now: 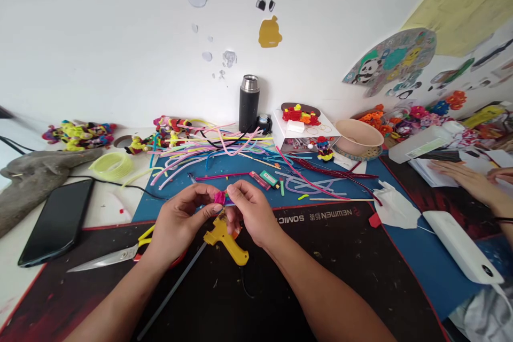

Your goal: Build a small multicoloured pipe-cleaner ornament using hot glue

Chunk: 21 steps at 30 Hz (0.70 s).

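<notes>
My left hand [182, 216] pinches a small magenta fuzzy piece [220, 197], which looks like coiled chenille stem, between thumb and fingers. Close against its right side, my right hand [252, 211] is closed in a pinch, with a bit of green showing at the fingertips; most of what it grips is hidden. Below both hands a yellow hot glue gun [228, 243] lies on the black mat [320, 267], a long glue stick [172, 291] sticking out of its back. Scissors with yellow handles [108, 258] lie beside my left wrist, partly covered by it.
Loose chenille stems [192, 157] spread behind my hands, near a black thermos [249, 104] and a white box [300, 133]. A phone [58, 222] lies left. Rightward are a pink bowl [359, 134], a white power bank [460, 246] and another person's hand [460, 176].
</notes>
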Tool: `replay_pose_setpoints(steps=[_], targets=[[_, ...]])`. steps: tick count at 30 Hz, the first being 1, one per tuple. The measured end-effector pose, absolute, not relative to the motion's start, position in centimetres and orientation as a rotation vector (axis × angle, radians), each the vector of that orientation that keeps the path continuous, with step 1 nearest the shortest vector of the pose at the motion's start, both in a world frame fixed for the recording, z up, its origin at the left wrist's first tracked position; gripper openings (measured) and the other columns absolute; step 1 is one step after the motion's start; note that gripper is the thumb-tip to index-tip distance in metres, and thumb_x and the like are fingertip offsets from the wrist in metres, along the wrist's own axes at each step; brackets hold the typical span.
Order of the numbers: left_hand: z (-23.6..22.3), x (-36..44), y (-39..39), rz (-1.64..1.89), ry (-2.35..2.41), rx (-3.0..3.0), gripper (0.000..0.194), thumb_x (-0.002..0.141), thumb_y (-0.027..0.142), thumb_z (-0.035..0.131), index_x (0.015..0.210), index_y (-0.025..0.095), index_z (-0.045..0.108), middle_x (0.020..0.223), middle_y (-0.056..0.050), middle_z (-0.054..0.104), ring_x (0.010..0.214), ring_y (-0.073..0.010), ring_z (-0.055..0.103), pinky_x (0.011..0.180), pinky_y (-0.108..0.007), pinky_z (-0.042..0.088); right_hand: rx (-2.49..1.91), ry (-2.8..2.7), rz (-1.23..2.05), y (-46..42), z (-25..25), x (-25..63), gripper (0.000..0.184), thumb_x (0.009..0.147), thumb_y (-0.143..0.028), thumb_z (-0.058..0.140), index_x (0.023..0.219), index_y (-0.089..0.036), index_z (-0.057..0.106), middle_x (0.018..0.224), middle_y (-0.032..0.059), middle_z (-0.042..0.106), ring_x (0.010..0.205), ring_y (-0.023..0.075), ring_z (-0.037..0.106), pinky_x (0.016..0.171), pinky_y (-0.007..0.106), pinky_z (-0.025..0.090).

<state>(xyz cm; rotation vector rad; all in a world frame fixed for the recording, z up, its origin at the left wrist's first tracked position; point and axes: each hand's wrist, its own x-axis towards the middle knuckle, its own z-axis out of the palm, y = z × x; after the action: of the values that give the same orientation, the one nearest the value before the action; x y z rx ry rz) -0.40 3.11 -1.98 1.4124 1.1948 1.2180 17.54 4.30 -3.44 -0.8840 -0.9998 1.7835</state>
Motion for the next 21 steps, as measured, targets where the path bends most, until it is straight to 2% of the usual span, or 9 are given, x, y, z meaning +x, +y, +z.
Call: replay_pose_setpoints(steps=[5, 11, 21], targets=[[-2.06, -0.18, 3.17, 1.213, 1.204, 1.389, 0.038, 0.081, 0.055, 0.094, 0.095, 0.022, 0.083, 0.093, -0.007, 0.082, 0.085, -0.0255, 0.077, 0.080, -0.036, 0.063, -0.894, -0.960, 1.797, 4.22, -3.54, 17.35, 0.054, 0.090, -0.075, 0.075, 0.090, -0.025, 0.053, 0.051, -0.0106, 0.061, 0.037, 0.0111, 0.060, 0.035, 0.017, 0.036], [-2.24, -0.24, 3.06, 1.274, 1.269, 1.521, 0.033, 0.088, 0.056, 0.088, 0.097, 0.024, 0.085, 0.096, -0.006, 0.082, 0.088, -0.0245, 0.077, 0.083, -0.034, 0.063, -0.901, -0.924, 1.868, 4.03, -3.25, 17.22, 0.057, 0.091, -0.078, 0.073, 0.089, -0.025, 0.052, 0.051, -0.0098, 0.060, 0.036, 0.0106, 0.058, 0.035, 0.017, 0.035], [-2.32, -0.32, 3.18, 1.362, 1.281, 1.503, 0.032, 0.089, 0.056, 0.087, 0.100, 0.026, 0.087, 0.100, -0.006, 0.083, 0.094, -0.0245, 0.077, 0.086, -0.033, 0.063, -0.873, -0.986, 1.954, 3.94, -2.86, 17.48, 0.059, 0.091, -0.080, 0.071, 0.100, -0.023, 0.058, 0.062, -0.0045, 0.069, 0.042, 0.0123, 0.065, 0.036, 0.017, 0.035]])
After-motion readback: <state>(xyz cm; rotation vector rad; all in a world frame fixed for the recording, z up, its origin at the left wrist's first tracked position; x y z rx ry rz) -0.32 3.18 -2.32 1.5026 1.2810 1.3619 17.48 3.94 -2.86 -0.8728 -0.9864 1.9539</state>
